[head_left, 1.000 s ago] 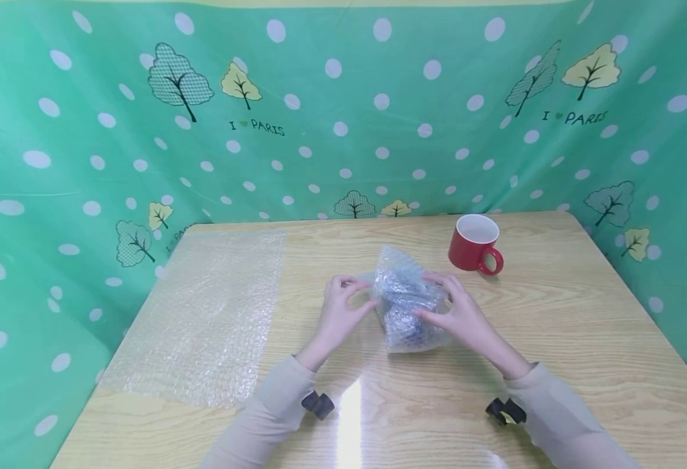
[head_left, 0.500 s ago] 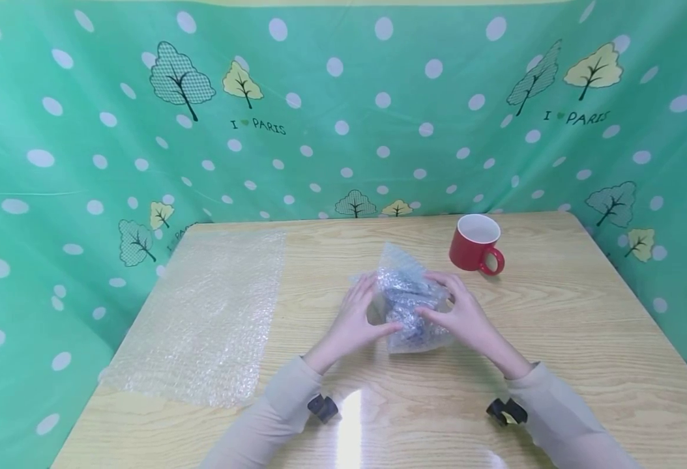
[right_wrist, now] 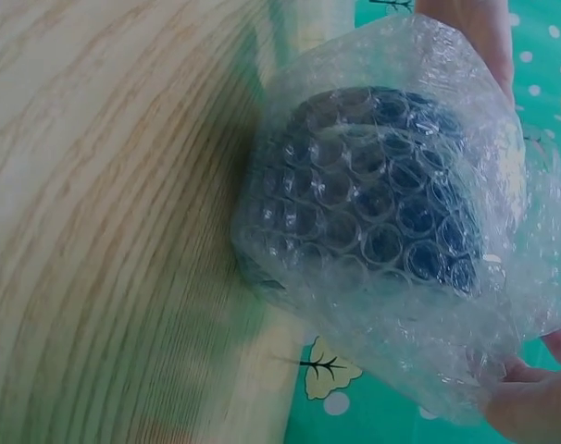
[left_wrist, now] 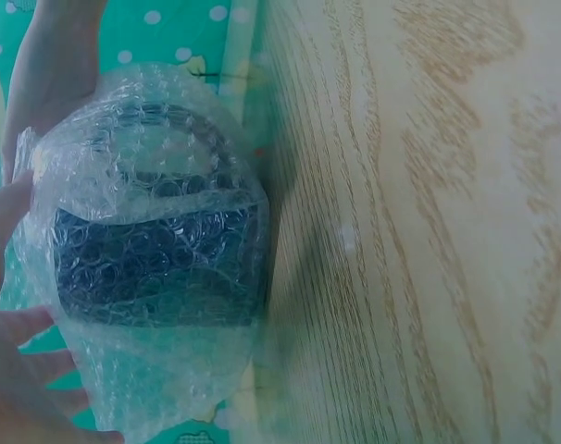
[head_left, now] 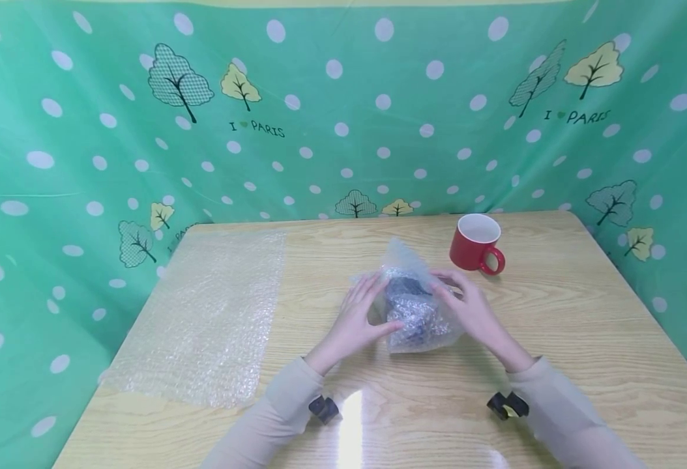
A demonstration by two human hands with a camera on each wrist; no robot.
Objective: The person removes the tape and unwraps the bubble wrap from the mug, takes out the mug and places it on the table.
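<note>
A dark blue mug (left_wrist: 160, 264), its handle showing through the plastic, sits mid-table inside a loose bubble wrap (head_left: 416, 326). Along the left side of the bundle, my left hand (head_left: 358, 319) rests with extended fingers spread and the thumb on the front. My right hand (head_left: 472, 309) pinches the wrap's upper right edge between thumb and fingers. In the right wrist view, the wrap (right_wrist: 429, 342) bunches toward the right fingers (right_wrist: 530, 398). A corner of wrap stands up behind the mug. Parts of the left fingers are hidden by plastic in the right wrist view.
A red mug (head_left: 468, 251) with a white inside stands upright behind my right hand. A flat sheet of bubble wrap (head_left: 208, 312) covers the left of the wooden table (head_left: 584, 339). Green patterned cloth (head_left: 379, 150) hangs behind and at both sides.
My left hand has moved right from the wrap's left edge, spreading its fingers along the bundle. My right hand has shifted its grip, and the upper wrap has moved slightly, exposing more dark blue.
</note>
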